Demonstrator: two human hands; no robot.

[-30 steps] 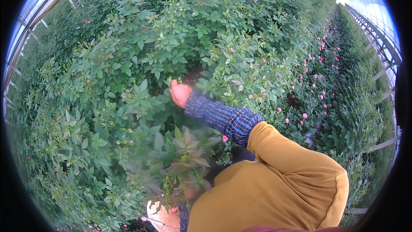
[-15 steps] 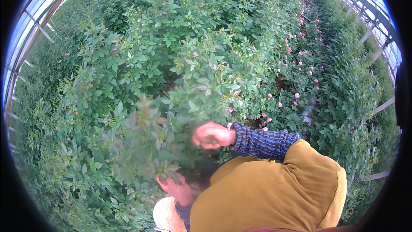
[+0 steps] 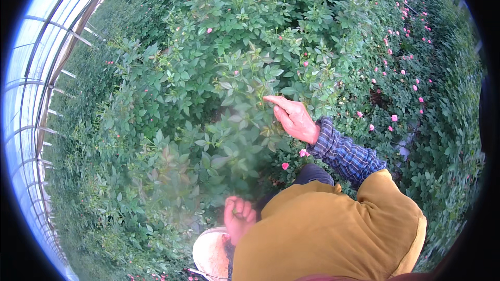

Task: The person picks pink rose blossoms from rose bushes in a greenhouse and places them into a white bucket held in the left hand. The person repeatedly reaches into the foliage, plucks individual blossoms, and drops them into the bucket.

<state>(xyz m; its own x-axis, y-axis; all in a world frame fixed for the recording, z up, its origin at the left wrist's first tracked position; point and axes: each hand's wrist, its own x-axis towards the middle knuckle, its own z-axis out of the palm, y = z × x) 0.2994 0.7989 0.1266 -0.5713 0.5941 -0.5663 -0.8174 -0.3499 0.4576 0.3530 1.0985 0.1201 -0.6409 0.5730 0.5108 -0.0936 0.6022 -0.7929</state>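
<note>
Hands [image 3: 295, 119] by leafy bushes [image 3: 182, 75], pink blooms [image 3: 394, 118]

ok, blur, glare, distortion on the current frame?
Head view: foliage left of the right hand is soft, motion or focus I can't tell; head view: right hand fairly crisp, left hand a bit softer; head view: greenhouse wall at the left edge is bright and bows with the fisheye, corners black.

No readable text, labels, numbers or signs anywhere in view
</note>
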